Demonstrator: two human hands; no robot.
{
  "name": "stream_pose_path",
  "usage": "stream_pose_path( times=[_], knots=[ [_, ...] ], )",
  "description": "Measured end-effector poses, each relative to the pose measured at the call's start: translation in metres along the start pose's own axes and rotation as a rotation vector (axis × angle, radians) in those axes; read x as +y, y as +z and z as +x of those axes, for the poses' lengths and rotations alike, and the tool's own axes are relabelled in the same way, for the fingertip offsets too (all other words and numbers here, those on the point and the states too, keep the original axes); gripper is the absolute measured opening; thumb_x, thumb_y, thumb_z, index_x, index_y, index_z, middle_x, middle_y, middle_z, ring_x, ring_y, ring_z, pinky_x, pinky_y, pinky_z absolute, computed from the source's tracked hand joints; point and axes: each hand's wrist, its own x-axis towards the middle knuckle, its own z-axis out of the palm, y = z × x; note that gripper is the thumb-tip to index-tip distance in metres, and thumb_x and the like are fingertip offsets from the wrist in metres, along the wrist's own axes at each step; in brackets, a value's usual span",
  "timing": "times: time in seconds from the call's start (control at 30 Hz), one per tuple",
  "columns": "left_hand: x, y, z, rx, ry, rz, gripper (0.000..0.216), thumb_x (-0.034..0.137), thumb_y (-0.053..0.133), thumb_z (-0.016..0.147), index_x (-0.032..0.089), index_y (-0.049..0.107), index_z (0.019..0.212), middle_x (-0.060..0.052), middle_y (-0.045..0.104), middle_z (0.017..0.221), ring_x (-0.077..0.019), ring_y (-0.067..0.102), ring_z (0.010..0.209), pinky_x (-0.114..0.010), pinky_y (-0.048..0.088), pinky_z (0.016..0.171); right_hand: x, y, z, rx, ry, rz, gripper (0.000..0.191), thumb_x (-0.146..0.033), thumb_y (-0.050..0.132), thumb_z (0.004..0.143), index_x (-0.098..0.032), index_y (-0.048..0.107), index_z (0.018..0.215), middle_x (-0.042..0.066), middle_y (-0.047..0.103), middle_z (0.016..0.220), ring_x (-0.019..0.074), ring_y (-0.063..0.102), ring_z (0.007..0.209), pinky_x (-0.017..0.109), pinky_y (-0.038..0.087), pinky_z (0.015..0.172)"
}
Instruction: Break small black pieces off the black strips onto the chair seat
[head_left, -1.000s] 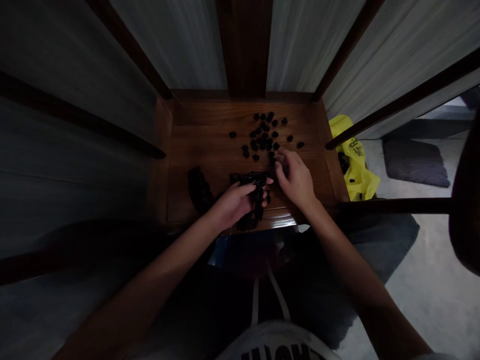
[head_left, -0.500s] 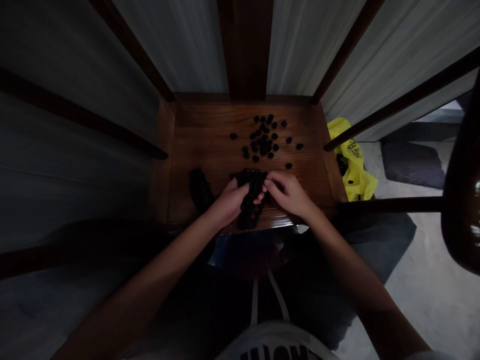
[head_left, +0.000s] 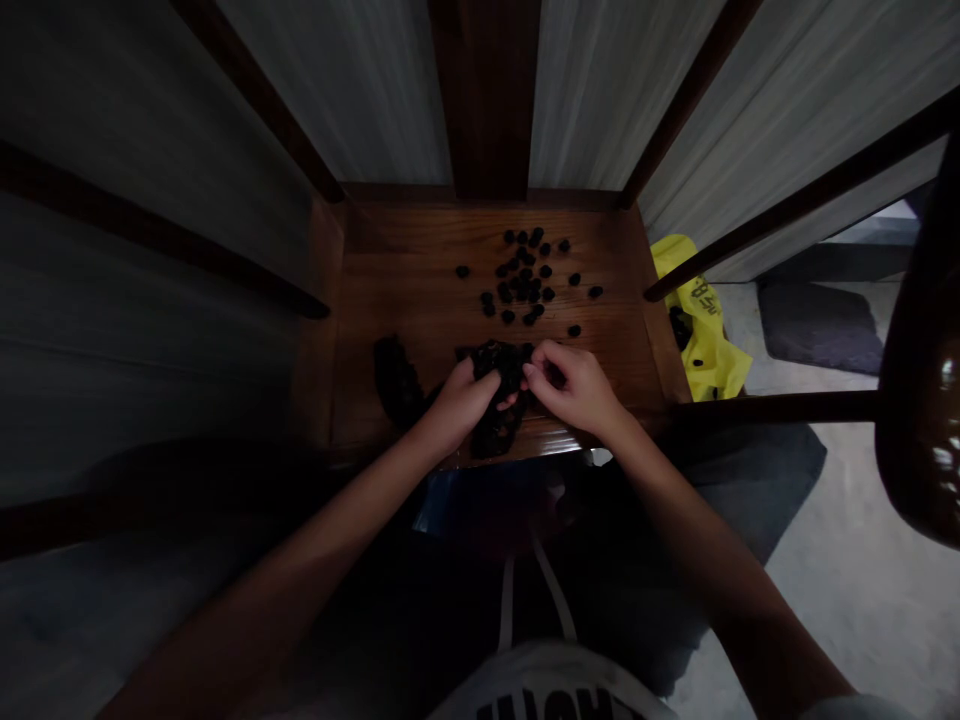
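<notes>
Roughly: left hand (head_left: pixel 455 402) curled around one black clump (head_left: pixel 496 400) | right hand (head_left: pixel 575 390) pinching it narrowly | about thirty loose black pieces (head_left: pixel 523 285) upper centre on wooden board (head_left: pixel 420 290)

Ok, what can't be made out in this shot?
Head view:
The dark clump: the left hand and right hand cover much of it, and dim light hides what it is.
The small dark pieces: too small and dark to identify.
The yellow bag's lettering: too small, and a wooden rail cuts off the bag's lower part.
</notes>
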Motion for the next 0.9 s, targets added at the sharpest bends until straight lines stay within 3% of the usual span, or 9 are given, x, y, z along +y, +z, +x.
stream_pose_path(
  times=[0.33,0.47,0.63,0.8,0.9],
  knots=[
    [-0.015,-0.004,0.001,0.075,0.079,0.151,0.007,0.022,0.053,0.082,0.017,0.057,0.083,0.002,0.059,0.069,-0.0116,0.054,0.061,-0.022,0.043,0.06,-0.002,-0.002,0.002,-0.099,0.025,-0.046,0.015,-0.028,0.048,0.089,-0.019,0.051,0.077,-0.003,0.055,0.067,0.011,0.05,0.06,0.024,0.031,0.058],
    [-0.019,-0.005,0.004,0.074,0.085,0.118,0.013,0.027,0.058,0.082,0.016,0.062,0.09,-0.001,0.064,0.082,-0.0145,0.059,0.074,-0.024,0.046,0.068,-0.001,-0.001,0.003,-0.109,0.063,-0.139,0.02,-0.029,0.047,0.089,-0.02,0.049,0.073,-0.001,0.055,0.066,0.0121,0.051,0.06,0.025,0.03,0.058],
    [-0.018,-0.004,0.004,0.166,0.177,0.162,0.029,0.028,0.068,0.077,0.016,0.067,0.103,-0.005,0.069,0.099,-0.0186,0.061,0.09,-0.027,0.047,0.081,-0.001,0.001,0.003,-0.079,0.079,-0.19,0.021,-0.028,0.047,0.088,-0.019,0.049,0.068,0.0,0.057,0.067,0.013,0.052,0.06,0.026,0.03,0.057],
    [-0.013,-0.006,0.0,0.159,0.19,0.223,0.02,0.027,0.067,0.076,0.014,0.07,0.09,-0.003,0.07,0.089,-0.0183,0.062,0.086,-0.026,0.046,0.079,-0.004,0.005,0.0,-0.062,0.077,-0.192,0.013,-0.027,0.049,0.086,-0.02,0.051,0.075,0.001,0.061,0.074,0.0146,0.055,0.064,0.026,0.034,0.059],
    [-0.008,-0.007,0.0,0.159,0.101,0.153,0.016,0.029,0.062,0.079,0.014,0.068,0.08,-0.001,0.067,0.076,-0.017,0.061,0.075,-0.025,0.046,0.071,-0.005,0.009,-0.001,0.02,0.066,-0.241,0.012,-0.029,0.047,0.089,-0.02,0.054,0.086,0.004,0.063,0.084,0.0167,0.058,0.071,0.027,0.036,0.06]
  ],
)
